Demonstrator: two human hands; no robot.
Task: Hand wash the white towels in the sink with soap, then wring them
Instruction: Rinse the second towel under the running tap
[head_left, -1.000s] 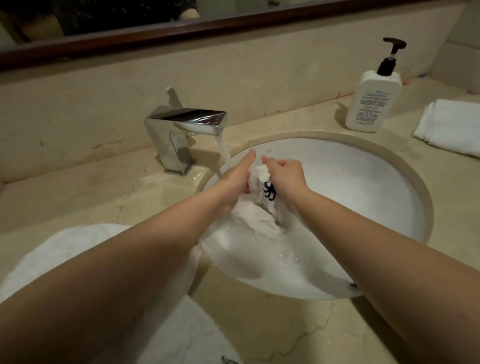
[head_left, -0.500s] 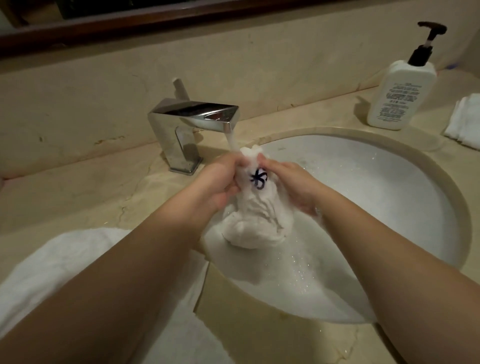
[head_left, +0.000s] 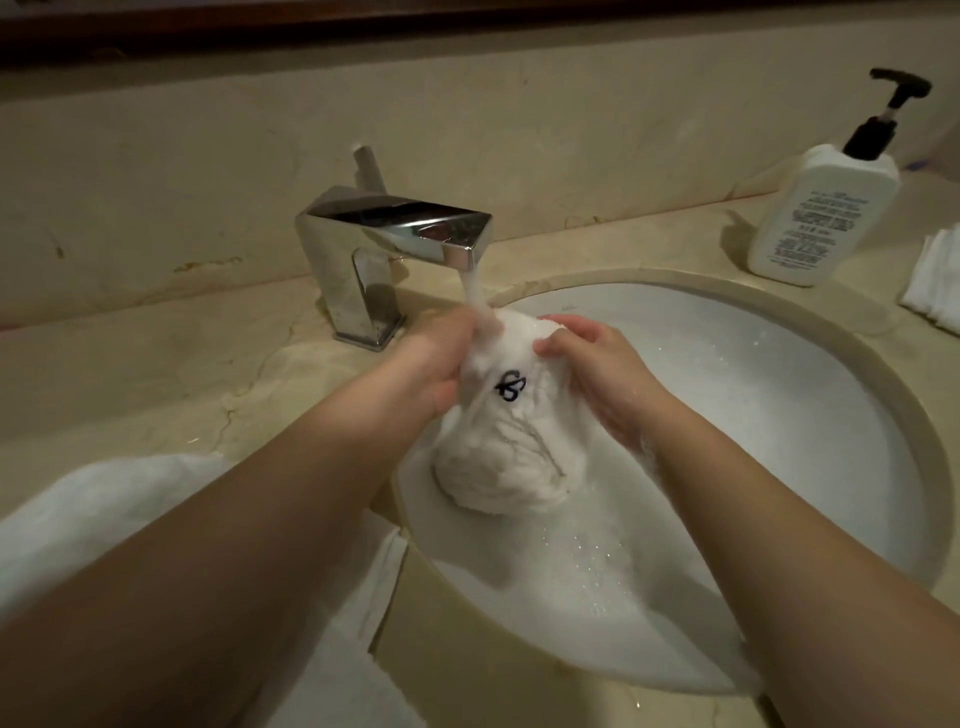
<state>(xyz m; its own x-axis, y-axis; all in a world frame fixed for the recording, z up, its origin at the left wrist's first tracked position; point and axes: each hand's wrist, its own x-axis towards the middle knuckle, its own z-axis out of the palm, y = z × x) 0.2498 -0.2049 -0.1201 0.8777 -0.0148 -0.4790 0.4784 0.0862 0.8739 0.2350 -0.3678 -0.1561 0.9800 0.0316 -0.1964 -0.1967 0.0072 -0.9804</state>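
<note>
A wet white towel (head_left: 511, 447) with a dark embroidered mark is bunched up over the white oval sink (head_left: 779, 395). My left hand (head_left: 434, 364) grips its left side and my right hand (head_left: 597, 369) grips its top right. The towel's top sits under the stream from the chrome faucet (head_left: 395, 244), and its lower part hangs in a lump above the sudsy basin. A white soap pump bottle (head_left: 821, 208) with a black pump stands on the counter at the back right.
Another white towel (head_left: 104, 530) lies on the beige marble counter at the left, under my left forearm. Folded white towels (head_left: 937, 280) sit at the right edge. A marble backsplash and dark mirror frame run along the back.
Both hands lifted the towel up under the running water; the towel now hangs in a fuller lump. The view has shifted closer and to the left.
</note>
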